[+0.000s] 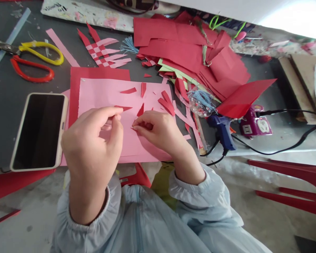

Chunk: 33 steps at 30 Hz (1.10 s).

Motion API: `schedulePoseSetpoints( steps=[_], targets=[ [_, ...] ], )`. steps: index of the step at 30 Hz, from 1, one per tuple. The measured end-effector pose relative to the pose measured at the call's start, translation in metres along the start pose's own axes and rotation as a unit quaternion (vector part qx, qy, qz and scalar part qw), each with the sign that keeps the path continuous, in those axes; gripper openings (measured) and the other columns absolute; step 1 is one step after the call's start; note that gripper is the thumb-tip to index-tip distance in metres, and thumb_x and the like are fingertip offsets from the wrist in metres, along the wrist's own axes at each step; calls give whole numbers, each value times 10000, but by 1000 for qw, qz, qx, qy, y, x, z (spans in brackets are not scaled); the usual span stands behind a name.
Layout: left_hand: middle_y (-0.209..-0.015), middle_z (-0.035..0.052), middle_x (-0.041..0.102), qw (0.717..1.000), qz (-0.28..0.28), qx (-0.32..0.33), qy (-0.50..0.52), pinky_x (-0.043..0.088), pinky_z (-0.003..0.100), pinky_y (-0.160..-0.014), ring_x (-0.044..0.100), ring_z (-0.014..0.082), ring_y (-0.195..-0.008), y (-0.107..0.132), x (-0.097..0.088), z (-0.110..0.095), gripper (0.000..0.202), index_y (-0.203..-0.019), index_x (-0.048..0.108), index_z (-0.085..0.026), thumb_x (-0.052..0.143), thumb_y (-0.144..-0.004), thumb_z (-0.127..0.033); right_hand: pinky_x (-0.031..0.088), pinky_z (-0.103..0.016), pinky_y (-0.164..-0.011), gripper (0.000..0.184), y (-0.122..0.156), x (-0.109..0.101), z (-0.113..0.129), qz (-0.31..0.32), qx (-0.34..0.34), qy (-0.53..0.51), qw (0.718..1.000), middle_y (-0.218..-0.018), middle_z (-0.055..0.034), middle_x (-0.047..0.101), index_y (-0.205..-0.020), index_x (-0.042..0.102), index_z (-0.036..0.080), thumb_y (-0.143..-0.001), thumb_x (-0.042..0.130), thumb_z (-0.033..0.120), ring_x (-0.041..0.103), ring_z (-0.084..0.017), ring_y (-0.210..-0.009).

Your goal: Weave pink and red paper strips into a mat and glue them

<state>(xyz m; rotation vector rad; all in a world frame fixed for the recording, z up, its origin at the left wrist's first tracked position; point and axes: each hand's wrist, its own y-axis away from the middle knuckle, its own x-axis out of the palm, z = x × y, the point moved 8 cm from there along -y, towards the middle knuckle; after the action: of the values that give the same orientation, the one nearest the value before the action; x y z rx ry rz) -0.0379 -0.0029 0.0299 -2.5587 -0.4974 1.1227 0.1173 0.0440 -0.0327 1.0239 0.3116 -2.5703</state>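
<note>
My left hand [94, 135] is curled over the pink paper sheet [105, 96], fingers pinched together on a thin pink piece I can barely make out. My right hand [155, 130] pinches a small red paper scrap [135, 123] at its fingertips, just right of the left hand. Several red paper slivers [143, 89] lie scattered on the pink sheet, which rests on a red sheet [74, 88]. A woven red and pink paper strip mat [102, 52] lies beyond them.
A phone [39, 131] lies at the left near the table edge. Scissors with yellow and red handles [34, 59] sit at far left. A pile of red paper [195, 49], a blue glue gun [222, 130] with its black cord and a purple gadget [255, 124] are at right.
</note>
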Motion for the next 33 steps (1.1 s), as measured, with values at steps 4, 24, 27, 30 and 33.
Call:
schedulePoseSetpoints(
  steps=[4, 24, 27, 30, 33],
  targets=[
    [-951, -3, 800, 1000, 7, -6, -9, 565, 269, -734, 729, 141, -777, 0, 0, -1, 201, -1004, 765, -235, 579, -929, -221, 455, -259, -689, 87, 2, -4, -4, 10, 8, -36, 999, -845, -39, 764, -888, 780, 152, -843, 705, 141, 614, -117, -682],
    [-821, -12, 771, 914, 337, 27, -223, 426, 300, -599, 672, 182, -671, 21, 52, 1, 382, -1248, 729, -351, 520, -950, -230, 180, -273, -476, 378, 30, -6, 16, 137, -13, 282, 949, -728, -6, 666, -1134, 776, 267, -930, 484, 142, 427, -121, -533],
    [-829, -8, 778, 908, 342, 15, -242, 445, 308, -619, 689, 194, -704, 23, 53, 2, 390, -1268, 718, -348, 508, -955, -245, 181, -277, -472, 383, 30, -5, 14, 157, 2, 279, 947, -749, -12, 685, -1154, 766, 271, -934, 478, 147, 455, -130, -541],
    [-851, 4, 789, 921, 310, 21, -234, 472, 315, -646, 708, 210, -745, 23, 51, 1, 373, -1244, 734, -326, 512, -950, -265, 207, -293, -494, 380, 30, -5, 13, 168, -1, 244, 955, -770, -33, 713, -1118, 776, 245, -922, 470, 136, 522, -146, -584],
    [-797, 21, 781, 933, 278, 26, -228, 456, 326, -605, 702, 232, -708, 22, 49, -1, 349, -1195, 760, -304, 538, -926, -278, 269, -297, -544, 348, 28, -16, 9, 124, 4, 175, 977, -824, -52, 752, -1038, 790, 227, -909, 475, 151, 610, -162, -681]
  ],
)
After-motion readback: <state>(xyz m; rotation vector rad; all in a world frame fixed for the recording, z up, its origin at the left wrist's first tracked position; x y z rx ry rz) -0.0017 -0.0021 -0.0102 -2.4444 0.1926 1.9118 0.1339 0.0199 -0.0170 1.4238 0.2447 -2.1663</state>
